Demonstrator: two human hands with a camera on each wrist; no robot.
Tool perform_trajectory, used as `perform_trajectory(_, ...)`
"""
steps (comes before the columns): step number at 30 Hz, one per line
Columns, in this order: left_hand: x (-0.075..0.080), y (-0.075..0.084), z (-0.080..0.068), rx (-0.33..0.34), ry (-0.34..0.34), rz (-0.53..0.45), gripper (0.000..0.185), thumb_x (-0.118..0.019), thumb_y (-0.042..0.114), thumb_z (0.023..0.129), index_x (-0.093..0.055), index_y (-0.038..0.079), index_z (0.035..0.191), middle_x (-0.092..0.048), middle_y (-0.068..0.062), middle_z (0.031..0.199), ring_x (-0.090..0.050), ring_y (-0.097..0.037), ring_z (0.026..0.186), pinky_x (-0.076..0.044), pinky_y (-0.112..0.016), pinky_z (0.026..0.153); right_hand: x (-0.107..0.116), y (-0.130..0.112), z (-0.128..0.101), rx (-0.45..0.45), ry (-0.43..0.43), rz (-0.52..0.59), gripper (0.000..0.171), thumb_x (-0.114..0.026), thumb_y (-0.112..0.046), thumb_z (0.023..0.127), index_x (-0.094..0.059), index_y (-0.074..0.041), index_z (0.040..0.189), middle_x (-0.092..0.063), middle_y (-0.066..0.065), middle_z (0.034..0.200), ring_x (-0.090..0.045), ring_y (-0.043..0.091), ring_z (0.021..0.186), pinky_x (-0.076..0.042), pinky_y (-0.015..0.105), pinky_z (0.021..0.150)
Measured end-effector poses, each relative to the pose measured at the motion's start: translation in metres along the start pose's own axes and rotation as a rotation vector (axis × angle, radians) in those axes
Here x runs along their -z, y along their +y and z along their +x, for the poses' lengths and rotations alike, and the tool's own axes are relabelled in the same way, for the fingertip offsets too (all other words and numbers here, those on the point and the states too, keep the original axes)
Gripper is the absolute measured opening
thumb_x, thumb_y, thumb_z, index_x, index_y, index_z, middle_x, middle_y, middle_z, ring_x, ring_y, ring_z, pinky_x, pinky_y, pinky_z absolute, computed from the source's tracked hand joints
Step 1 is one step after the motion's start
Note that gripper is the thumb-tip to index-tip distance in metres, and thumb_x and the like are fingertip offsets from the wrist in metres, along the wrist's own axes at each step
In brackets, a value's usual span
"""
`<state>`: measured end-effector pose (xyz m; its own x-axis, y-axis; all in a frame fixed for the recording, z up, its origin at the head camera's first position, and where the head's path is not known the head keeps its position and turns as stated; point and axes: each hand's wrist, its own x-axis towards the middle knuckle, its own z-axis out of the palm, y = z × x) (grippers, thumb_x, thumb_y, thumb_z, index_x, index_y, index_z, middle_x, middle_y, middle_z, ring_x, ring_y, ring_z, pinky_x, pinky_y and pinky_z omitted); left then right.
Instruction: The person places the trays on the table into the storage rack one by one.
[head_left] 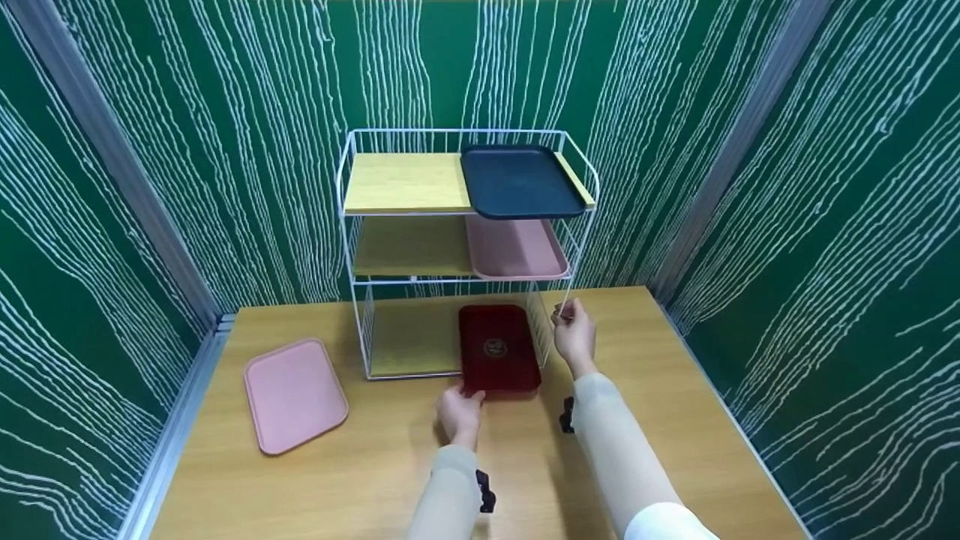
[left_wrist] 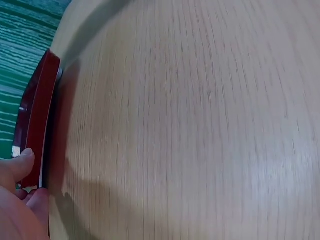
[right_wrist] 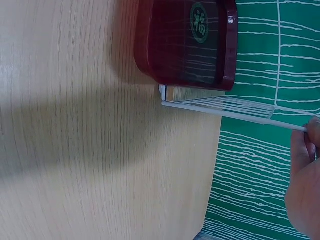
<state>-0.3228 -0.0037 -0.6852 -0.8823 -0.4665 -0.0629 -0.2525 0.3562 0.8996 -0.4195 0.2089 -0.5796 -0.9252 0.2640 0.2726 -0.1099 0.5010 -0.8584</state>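
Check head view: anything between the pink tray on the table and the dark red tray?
Only bare table and the white wire rack's front left leg lie between the pink tray and the dark red tray, seen in the head view.

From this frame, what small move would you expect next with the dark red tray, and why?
Probably a short push of the dark red rectangular tray further onto the bottom wooden shelf. The left hand holds its near edge, which overhangs the shelf front onto the wooden table. The right hand grips the white wire rack at its front right post, seemingly steadying it.
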Motion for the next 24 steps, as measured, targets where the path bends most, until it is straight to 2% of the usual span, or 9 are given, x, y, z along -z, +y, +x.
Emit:
perform_trajectory(8, -0.004, 0.004, 0.003, 0.008, 0.003, 0.031, 0.016, -0.09, 0.028, 0.086, -0.086, 0.02, 0.1, -0.082, 0.0, 0.096, -0.076, -0.027, 0.092, -0.055, -0.051, 0.08, -0.002, -0.001, 0.0, 0.011, -0.002, -0.003, 0.011, -0.066, 0.008, 0.098, -0.061, -0.001, 0.103, -0.073, 0.021, 0.113, -0.069, 0.037, 0.11, -0.055, 0.05, 0.099)
perform_trajectory(15, -0.008, 0.011, 0.004, -0.003, 0.001, 0.096, 0.01, -0.087, 0.032, 0.088, -0.086, 0.024, 0.095, -0.081, 0.002, 0.092, -0.076, -0.027, 0.087, -0.056, -0.051, 0.073, -0.003, -0.002, 0.0, 0.035, -0.002, -0.004, 0.012, -0.067, 0.009, 0.096, -0.061, 0.001, 0.101, -0.074, 0.021, 0.112, -0.07, 0.038, 0.11, -0.055, 0.05, 0.1)
perform_trajectory(20, -0.013, 0.012, 0.007, -0.036, 0.008, 0.099, 0.014, -0.087, 0.029, 0.088, -0.087, 0.022, 0.101, -0.082, 0.001, 0.093, -0.077, -0.029, 0.088, -0.056, -0.051, 0.07, -0.001, -0.002, 0.0, 0.05, -0.004, -0.001, 0.011, -0.066, 0.01, 0.095, -0.061, 0.002, 0.101, -0.074, 0.021, 0.111, -0.071, 0.038, 0.11, -0.055, 0.051, 0.099)
perform_trajectory(24, -0.013, 0.011, 0.009, -0.039, 0.0, 0.097, 0.017, -0.087, 0.028, 0.088, -0.087, 0.024, 0.105, -0.082, 0.002, 0.096, -0.078, -0.028, 0.091, -0.056, -0.05, 0.073, 0.002, 0.0, 0.001, 0.023, -0.012, -0.011, 0.011, -0.065, 0.01, 0.097, -0.061, 0.0, 0.102, -0.073, 0.02, 0.113, -0.07, 0.037, 0.112, -0.055, 0.05, 0.099)
